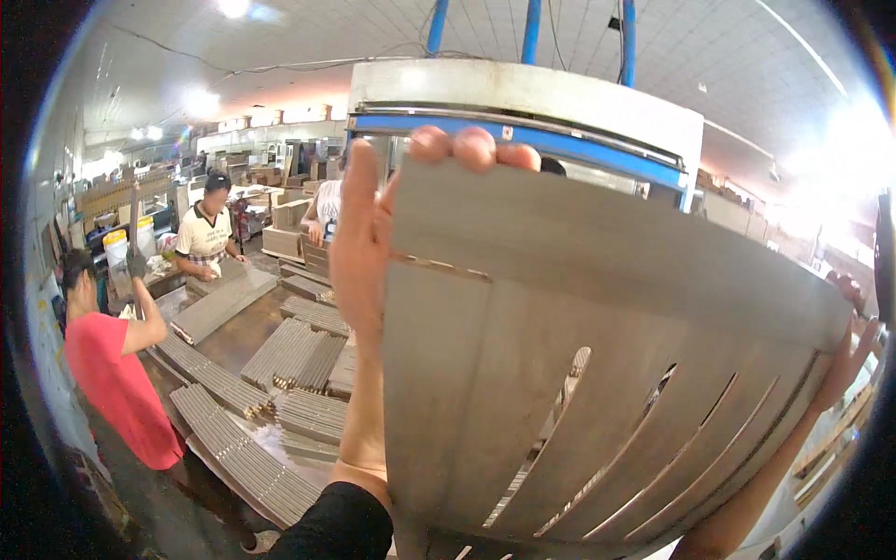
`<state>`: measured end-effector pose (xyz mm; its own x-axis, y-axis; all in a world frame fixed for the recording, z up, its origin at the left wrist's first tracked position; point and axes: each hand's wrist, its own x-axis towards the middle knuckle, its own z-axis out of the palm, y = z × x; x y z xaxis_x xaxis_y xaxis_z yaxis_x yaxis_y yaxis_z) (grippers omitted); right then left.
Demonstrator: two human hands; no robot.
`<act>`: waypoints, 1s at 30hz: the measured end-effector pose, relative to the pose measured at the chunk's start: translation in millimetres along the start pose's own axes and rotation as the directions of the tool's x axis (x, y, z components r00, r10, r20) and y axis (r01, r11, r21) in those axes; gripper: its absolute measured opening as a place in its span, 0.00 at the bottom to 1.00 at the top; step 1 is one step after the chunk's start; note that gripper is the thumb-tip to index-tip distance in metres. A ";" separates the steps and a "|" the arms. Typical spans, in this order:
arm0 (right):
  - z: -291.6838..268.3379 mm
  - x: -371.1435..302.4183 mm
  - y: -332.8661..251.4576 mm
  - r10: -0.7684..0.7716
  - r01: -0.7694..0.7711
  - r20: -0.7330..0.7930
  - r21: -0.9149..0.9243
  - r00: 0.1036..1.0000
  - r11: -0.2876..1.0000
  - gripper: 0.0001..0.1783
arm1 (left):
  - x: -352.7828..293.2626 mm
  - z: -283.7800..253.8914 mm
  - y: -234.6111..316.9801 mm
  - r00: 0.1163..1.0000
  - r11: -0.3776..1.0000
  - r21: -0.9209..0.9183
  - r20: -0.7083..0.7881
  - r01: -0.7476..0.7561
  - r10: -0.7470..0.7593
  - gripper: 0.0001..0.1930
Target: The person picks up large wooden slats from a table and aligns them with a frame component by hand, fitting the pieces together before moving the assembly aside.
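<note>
A large flat grey panel (607,289) with several long slanting slots is raised in front of me and fills the right half of the view. My left hand (357,247) is closed on its upper left corner, the fingertips hooked over the top edge and the thumb pointing up. At the panel's far right edge, my right hand (843,364) grips the side, partly hidden behind the board. What the panel is made of and the ends of its lower slots cannot be made out.
Behind the panel stands a tall white-and-blue machine frame (523,93). On the left, stacks of grey slats (294,353) cover a low surface. A person in a red shirt (121,383) holds an upright strip; another in a pale shirt (203,233) handles a grey board (229,303).
</note>
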<state>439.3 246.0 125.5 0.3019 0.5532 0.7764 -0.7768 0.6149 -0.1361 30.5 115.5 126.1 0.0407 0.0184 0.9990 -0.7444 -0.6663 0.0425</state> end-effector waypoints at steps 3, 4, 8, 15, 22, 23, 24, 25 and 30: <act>-60.5 20.4 -16.9 -0.028 0.060 0.226 -0.134 0.974 0.989 0.25 | -5.8 5.9 -13.7 0.998 0.974 -0.224 -0.043 0.035 -0.045 0.24; -62.3 22.3 -23.6 -0.063 0.113 0.296 -0.156 0.953 0.981 0.24 | -3.7 12.4 -9.9 0.997 0.942 -0.333 -0.049 0.039 -0.059 0.24; -48.6 14.3 -15.2 -0.207 0.276 0.202 -0.426 0.957 0.862 0.27 | -6.3 13.1 12.3 0.988 0.957 -0.267 0.132 0.112 -0.078 0.31; 20.8 -0.2 -36.2 0.176 -0.140 -0.001 -0.606 0.984 0.783 0.20 | -69.2 29.4 43.6 0.772 0.677 0.417 -0.514 0.607 -0.375 0.24; 78.2 -6.7 -51.4 0.050 0.193 0.214 -0.943 0.976 0.271 0.18 | -116.7 50.1 34.4 0.730 0.573 0.484 -0.593 0.661 -0.341 0.20; 84.5 1.2 -59.9 -0.019 0.334 0.336 -0.939 0.942 -0.076 0.18 | -116.2 47.3 29.3 0.742 0.567 0.506 -0.585 0.650 -0.328 0.19; 87.9 11.8 -69.3 -0.031 0.409 0.463 -0.809 0.886 -0.422 0.18 | -115.7 45.2 22.9 0.753 0.560 0.527 -0.576 0.639 -0.317 0.18; 78.0 34.0 -87.6 -0.014 0.471 0.538 -0.750 0.843 -0.464 0.18 | -115.4 46.3 15.6 0.747 0.571 0.504 -0.565 0.648 -0.349 0.18; 228.7 -20.5 -25.8 0.365 0.642 0.569 -0.758 0.737 -0.114 0.23 | -113.3 61.3 -11.1 0.739 0.584 0.496 -0.603 0.643 -0.301 0.19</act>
<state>326.8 90.3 253.8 -0.3755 0.3118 0.8728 0.7014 0.7111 0.0478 75.0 75.2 11.7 -0.1479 0.6637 0.7332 -0.0785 -0.7469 0.6603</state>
